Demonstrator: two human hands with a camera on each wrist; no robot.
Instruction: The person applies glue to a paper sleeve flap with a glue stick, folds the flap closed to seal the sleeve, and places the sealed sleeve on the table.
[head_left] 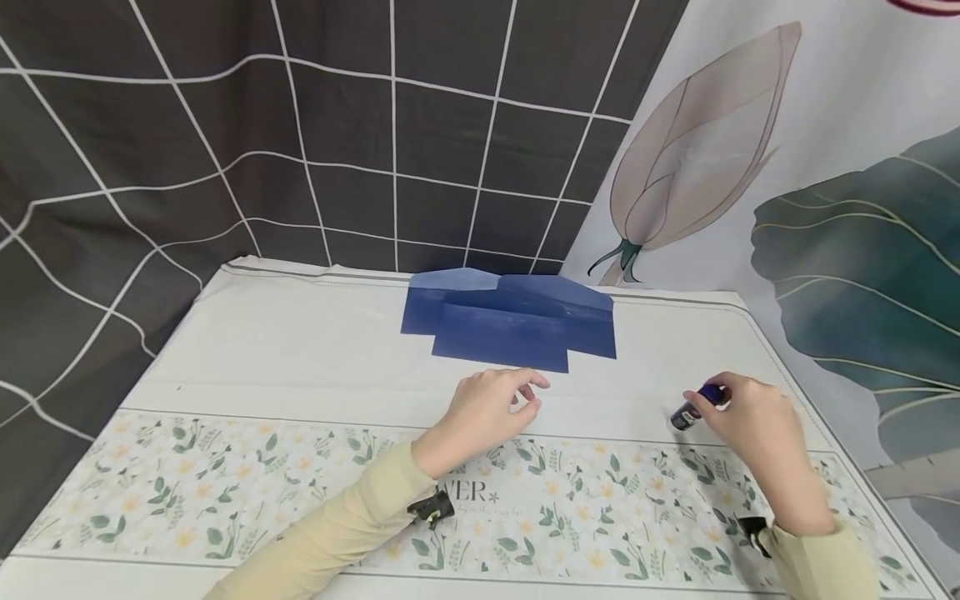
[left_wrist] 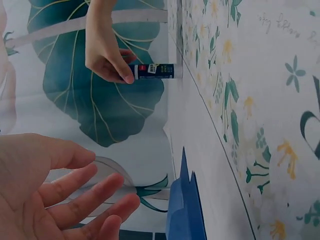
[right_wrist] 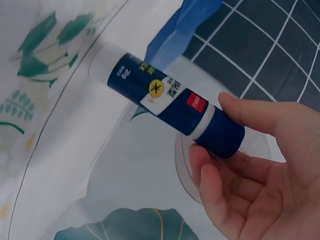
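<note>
Watching through the three cameras, I see the left hand (head_left: 487, 408) hovering over the white-covered table (head_left: 300, 333) with its thumb and fingers apart, loosely bent, and holding nothing. Just beyond its fingertips lies a dark blue paper sheet with stepped edges and paler flaps (head_left: 510, 329); in my left wrist view, some of its flaps stand up from the surface.

Well to the right of that hand, my head view has the right hand (head_left: 757, 417) with thumb and fingers clamped on the blue cap end of a dark blue cylindrical glue stick with a white band and a red label patch (right_wrist: 160, 95). The stick tilts away from the fingers, its whitish end down close to the table; I cannot tell whether it touches.

Nearer the person than both hands runs a printed band of green leaves and yellow-centred flowers (head_left: 262, 492). Beyond the left hand and the paper hangs a black cloth with white grid lines (head_left: 337, 125), and beyond the right hand a white cloth printed with large leaves (head_left: 825, 100).
</note>
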